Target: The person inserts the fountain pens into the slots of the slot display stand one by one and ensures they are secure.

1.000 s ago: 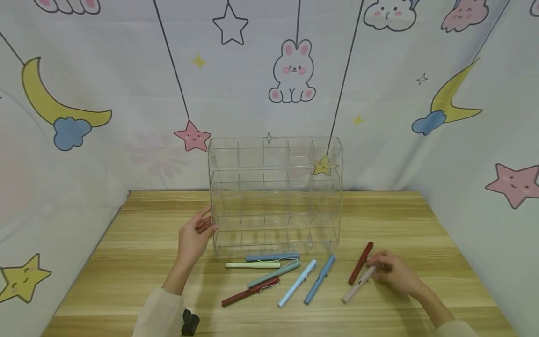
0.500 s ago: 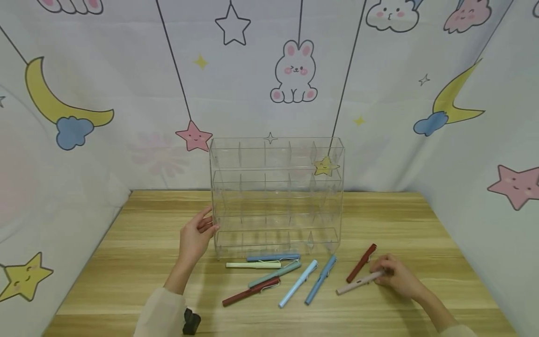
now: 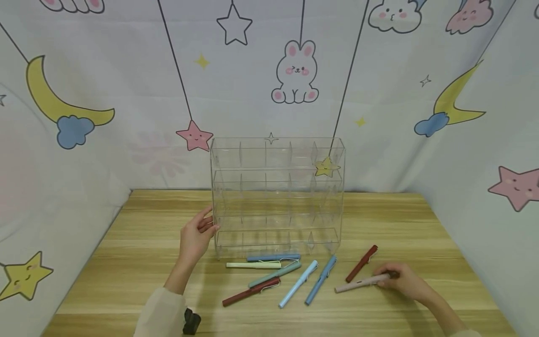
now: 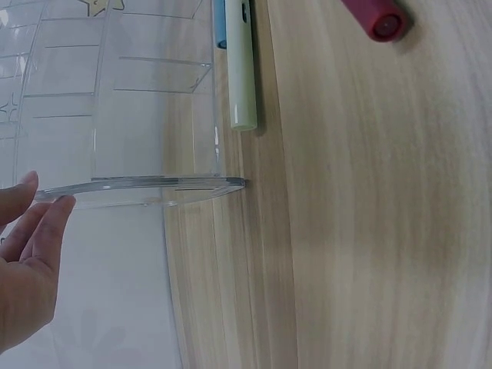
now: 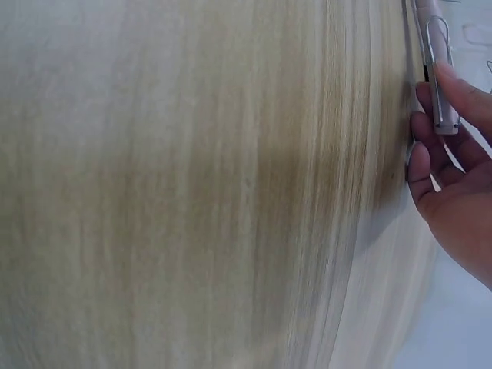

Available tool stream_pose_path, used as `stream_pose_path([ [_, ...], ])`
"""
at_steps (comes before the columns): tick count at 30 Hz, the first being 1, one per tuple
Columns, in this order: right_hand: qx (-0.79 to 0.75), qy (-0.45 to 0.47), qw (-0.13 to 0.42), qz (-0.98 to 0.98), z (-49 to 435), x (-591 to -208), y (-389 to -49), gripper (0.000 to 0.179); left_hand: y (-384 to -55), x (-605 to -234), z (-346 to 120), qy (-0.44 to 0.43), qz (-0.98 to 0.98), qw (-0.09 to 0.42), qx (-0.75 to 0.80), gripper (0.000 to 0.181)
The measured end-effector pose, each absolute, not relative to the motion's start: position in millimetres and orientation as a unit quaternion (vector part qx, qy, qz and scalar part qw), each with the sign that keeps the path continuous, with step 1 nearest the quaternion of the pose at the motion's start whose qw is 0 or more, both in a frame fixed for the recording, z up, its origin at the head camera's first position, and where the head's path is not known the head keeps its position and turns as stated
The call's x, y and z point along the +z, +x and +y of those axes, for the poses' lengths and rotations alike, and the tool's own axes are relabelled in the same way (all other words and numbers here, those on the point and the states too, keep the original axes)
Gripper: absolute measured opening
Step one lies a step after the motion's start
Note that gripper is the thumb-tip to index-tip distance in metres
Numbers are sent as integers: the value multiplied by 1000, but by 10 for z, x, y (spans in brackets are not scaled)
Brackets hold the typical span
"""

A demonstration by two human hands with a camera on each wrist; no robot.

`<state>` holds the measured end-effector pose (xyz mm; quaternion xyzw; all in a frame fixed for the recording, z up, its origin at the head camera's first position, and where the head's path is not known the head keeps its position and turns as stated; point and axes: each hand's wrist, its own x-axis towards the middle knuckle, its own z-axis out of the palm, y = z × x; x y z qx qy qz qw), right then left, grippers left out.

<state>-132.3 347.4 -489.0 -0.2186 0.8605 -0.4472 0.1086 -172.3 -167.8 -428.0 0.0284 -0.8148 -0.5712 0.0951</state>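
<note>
A clear acrylic pen rack [image 3: 278, 206] with several tiers and dividers stands upright on the table. My left hand [image 3: 196, 236] holds its left side panel between thumb and fingers; in the left wrist view the fingertips [image 4: 60, 206] meet the panel's edge. On the right, my right hand [image 3: 400, 280] pinches a pale pink pen [image 3: 362, 283] by its cap end. The right wrist view shows the thumb on the pink pen [image 5: 447, 100] beside its metal clip. Just behind that hand lies a dark red pen [image 3: 361, 263].
In front of the rack lie a blue pen [image 3: 273, 257], a pale green pen [image 3: 252, 265], a teal pen [image 3: 274, 274], another dark red pen [image 3: 251, 291], a light blue pen [image 3: 298, 283] and a second blue pen [image 3: 321, 280]. A small black object [image 3: 191, 321] is by the left sleeve.
The pink pen has swung from a steep slant to nearly level, its free end moving left, in my right hand. The dark red pen beside it shifted slightly. My left hand stays on the rack.
</note>
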Motion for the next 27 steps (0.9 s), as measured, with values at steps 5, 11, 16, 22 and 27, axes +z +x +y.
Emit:
stream_pose_path([
  [5, -439, -208, 100, 868, 3490, -4876, -1287, 13, -1719, -4278, -1679, 27, -814, 95, -572, 54],
  [11, -462, -201, 102, 858, 3492, -4802, -1262, 18, -1718, -4277, -1685, 30, -815, 99, -570, 53],
  [16, -484, -177, 133, 847, 3469, -4701, -1258, 24, -1729, -4282, -1684, 31, -812, 97, -575, 54],
  [22, -502, -188, 143, 832, 3389, -4593, -1312, 26, -1733, -4278, -1678, 33, -812, 92, -576, 53],
  [27, -510, -195, 114, 830, 3272, -4477, -1385, 21, -1727, -4276, -1671, 36, -811, 91, -577, 53],
])
